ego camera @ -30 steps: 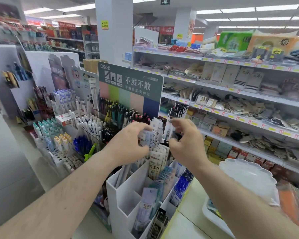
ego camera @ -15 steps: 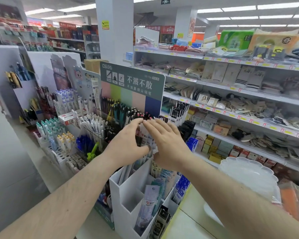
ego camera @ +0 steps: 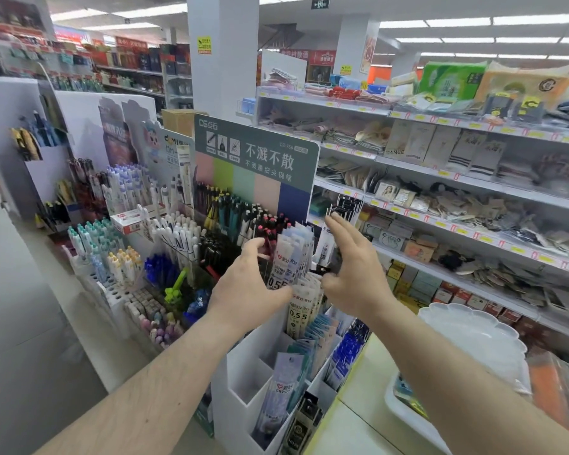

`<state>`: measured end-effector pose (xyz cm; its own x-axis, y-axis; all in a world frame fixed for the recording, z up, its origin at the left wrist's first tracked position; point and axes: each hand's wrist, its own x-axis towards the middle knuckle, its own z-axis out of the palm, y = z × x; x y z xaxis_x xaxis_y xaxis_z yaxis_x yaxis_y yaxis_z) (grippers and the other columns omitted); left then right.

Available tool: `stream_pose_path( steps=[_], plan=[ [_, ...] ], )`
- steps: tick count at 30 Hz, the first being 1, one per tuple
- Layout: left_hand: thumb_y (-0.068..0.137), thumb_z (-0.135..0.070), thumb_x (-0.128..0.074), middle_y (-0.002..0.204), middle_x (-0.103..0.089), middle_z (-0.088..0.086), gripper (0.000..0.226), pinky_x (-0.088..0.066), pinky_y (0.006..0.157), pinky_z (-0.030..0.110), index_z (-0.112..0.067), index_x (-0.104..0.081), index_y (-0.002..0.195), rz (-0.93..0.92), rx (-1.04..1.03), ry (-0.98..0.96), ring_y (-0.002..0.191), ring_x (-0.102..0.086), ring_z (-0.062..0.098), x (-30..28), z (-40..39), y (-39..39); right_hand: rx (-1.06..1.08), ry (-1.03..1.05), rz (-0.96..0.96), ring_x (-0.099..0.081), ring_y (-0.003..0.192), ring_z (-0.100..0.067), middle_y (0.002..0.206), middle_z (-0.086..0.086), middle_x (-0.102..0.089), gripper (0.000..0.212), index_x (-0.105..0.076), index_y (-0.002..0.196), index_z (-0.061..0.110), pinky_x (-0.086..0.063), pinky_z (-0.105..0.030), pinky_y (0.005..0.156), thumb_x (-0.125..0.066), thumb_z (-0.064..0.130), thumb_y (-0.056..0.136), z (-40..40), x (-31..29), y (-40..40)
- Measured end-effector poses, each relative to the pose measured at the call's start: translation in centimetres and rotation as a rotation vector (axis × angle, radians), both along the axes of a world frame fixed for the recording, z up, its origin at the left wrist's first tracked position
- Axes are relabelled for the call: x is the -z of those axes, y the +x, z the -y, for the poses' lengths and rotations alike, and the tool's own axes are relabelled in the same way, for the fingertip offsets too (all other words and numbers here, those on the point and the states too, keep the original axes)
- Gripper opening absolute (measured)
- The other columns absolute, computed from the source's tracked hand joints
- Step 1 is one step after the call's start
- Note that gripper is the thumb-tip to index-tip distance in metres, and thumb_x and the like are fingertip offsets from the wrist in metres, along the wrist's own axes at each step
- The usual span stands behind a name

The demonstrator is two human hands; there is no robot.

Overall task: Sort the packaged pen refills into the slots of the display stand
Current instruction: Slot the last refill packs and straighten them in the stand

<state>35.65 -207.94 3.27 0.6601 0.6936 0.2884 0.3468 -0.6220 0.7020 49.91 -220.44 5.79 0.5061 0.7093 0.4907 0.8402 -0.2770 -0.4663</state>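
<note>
Head camera looks down a shop aisle. Long shelves (ego camera: pixel 440 198) full of small packs fill the right side. A big green sign (ego camera: pixel 257 152) with white writing stands up behind rows of pens (ego camera: pixel 178 231) on the left. A white scalloped tray (ego camera: pixel 473 336) sits low on the right.

Closer in stands the white display stand (ego camera: pixel 240 382) with its open slots. Packs of pen refills stand in the slots. One bunch of refill packs (ego camera: pixel 293 257) stands tall in the back slot, and a pack marked 0.55 (ego camera: pixel 298 315) stands just below it. A single pack (ego camera: pixel 276 399) leans in a front slot, with a dark pack (ego camera: pixel 301 425) in the slot beside it. Blue packs (ego camera: pixel 345 356) fill the slots on the right side.

The left hand (ego camera: pixel 247 284) is at the left side of the tall bunch. Its fingers curl round the bunch and the thumb lies across the front, so it holds the packs. The right hand (ego camera: pixel 352 277) is just to the right of the bunch. Its fingers are straight and spread, and it holds nothing.

Half a second ago the right hand lay flat over the top of the packs, close to the left hand. Now it has moved off to the right, and the tall bunch shows between the two hands. The left hand stays on the packs.
</note>
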Motion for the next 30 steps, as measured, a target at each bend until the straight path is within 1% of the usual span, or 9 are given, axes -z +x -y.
stream_pose_path(
  steps=[4, 6, 9, 12, 16, 19, 23, 26, 30],
  plan=[
    [0.073, -0.044, -0.081, 0.135, -0.055, -0.01, 0.095, -0.051, 0.092, 0.038, -0.03, -0.026, 0.149, 0.018, -0.018, -0.006, 0.117, -0.057, 0.016, -0.2, 0.4, 0.7, -0.09, -0.177, 0.239, 0.019, 0.144, 0.009, 0.166, 0.015, 0.003, 0.106, -0.006, 0.16, 0.028, 0.02, -0.021, 0.117, -0.059, 0.003, 0.072, -0.4, 0.8, -0.4],
    [0.073, -0.042, -0.082, 0.135, -0.056, -0.01, 0.096, -0.052, 0.093, 0.04, -0.029, -0.026, 0.15, 0.023, -0.025, -0.008, 0.118, -0.057, 0.016, -0.3, 0.5, 1.1, -0.111, -0.261, 0.35, 0.03, 0.141, 0.007, 0.166, 0.013, 0.012, 0.108, 0.002, 0.159, 0.028, 0.026, -0.022, 0.114, -0.059, 0.006, 0.073, -1.1, 0.7, -0.3],
    [0.073, -0.041, -0.082, 0.138, -0.055, -0.008, 0.097, -0.052, 0.092, 0.039, -0.03, -0.024, 0.15, 0.02, -0.035, -0.007, 0.119, -0.057, 0.017, -0.5, 0.4, 1.5, -0.122, -0.352, 0.397, 0.023, 0.147, -0.001, 0.167, 0.009, 0.011, 0.106, 0.004, 0.159, 0.026, 0.025, -0.027, 0.115, -0.061, 0.01, 0.077, -1.5, 0.4, 0.0],
    [0.072, -0.044, -0.081, 0.144, -0.049, -0.007, 0.1, -0.051, 0.095, 0.04, -0.029, -0.023, 0.151, 0.004, -0.035, 0.026, 0.125, -0.053, 0.017, -0.7, 0.4, 1.8, -0.137, -0.231, 0.367, 0.011, 0.15, -0.003, 0.167, 0.009, 0.001, 0.106, -0.005, 0.16, 0.028, 0.024, -0.022, 0.114, -0.061, 0.006, 0.072, -1.7, -0.2, 0.6],
    [0.076, -0.051, -0.072, 0.154, -0.037, -0.004, 0.095, -0.038, 0.109, 0.039, -0.025, -0.024, 0.153, -0.002, -0.035, 0.211, 0.14, -0.038, 0.018, -2.3, 0.5, 2.7, 0.013, -0.052, 0.1, -0.007, 0.148, -0.007, 0.165, 0.006, -0.016, 0.095, -0.021, 0.157, 0.027, 0.005, -0.031, 0.121, -0.06, 0.004, 0.073, -2.1, -1.8, 4.1],
    [0.081, -0.056, -0.063, 0.161, -0.027, -0.001, 0.091, -0.025, 0.118, 0.039, -0.024, -0.021, 0.155, -0.071, 0.015, 0.378, 0.148, -0.024, 0.019, -4.2, 0.4, 4.1, 0.164, -0.194, 0.055, -0.008, 0.153, -0.017, 0.167, -0.002, -0.011, 0.078, -0.018, 0.158, 0.021, -0.002, -0.042, 0.124, -0.055, 0.028, 0.09, -3.3, -2.8, 8.2],
    [0.085, -0.065, -0.051, 0.168, -0.006, 0.002, 0.094, -0.011, 0.124, 0.045, -0.025, -0.008, 0.159, -0.318, 0.057, 0.505, 0.154, -0.003, 0.022, -5.6, 0.1, 6.3, 0.211, -0.301, 0.091, -0.001, 0.154, -0.018, 0.168, -0.002, -0.001, 0.076, -0.011, 0.16, 0.023, 0.002, -0.043, 0.122, -0.038, 0.058, 0.097, -5.5, -2.8, 11.8],
    [0.084, -0.065, -0.049, 0.167, -0.01, 0.003, 0.091, -0.014, 0.124, 0.048, -0.026, -0.012, 0.158, -0.388, 0.061, 0.526, 0.154, -0.006, 0.024, -5.6, 0.1, 6.9, 0.232, -0.32, 0.061, -0.004, 0.154, -0.018, 0.168, -0.003, -0.006, 0.087, -0.011, 0.16, 0.02, -0.001, -0.045, 0.122, -0.035, 0.067, 0.091, -6.4, -2.8, 13.4],
    [0.082, -0.062, -0.051, 0.161, -0.028, 0.001, 0.086, -0.023, 0.118, 0.047, -0.026, -0.024, 0.154, -0.433, 0.093, 0.521, 0.148, -0.023, 0.023, -5.5, 0.1, 6.7, 0.169, -0.508, 0.132, -0.012, 0.153, -0.018, 0.167, -0.001, -0.016, 0.092, -0.019, 0.159, 0.02, -0.004, -0.047, 0.122, -0.031, 0.075, 0.086, -6.2, -2.5, 14.4]
  ],
)
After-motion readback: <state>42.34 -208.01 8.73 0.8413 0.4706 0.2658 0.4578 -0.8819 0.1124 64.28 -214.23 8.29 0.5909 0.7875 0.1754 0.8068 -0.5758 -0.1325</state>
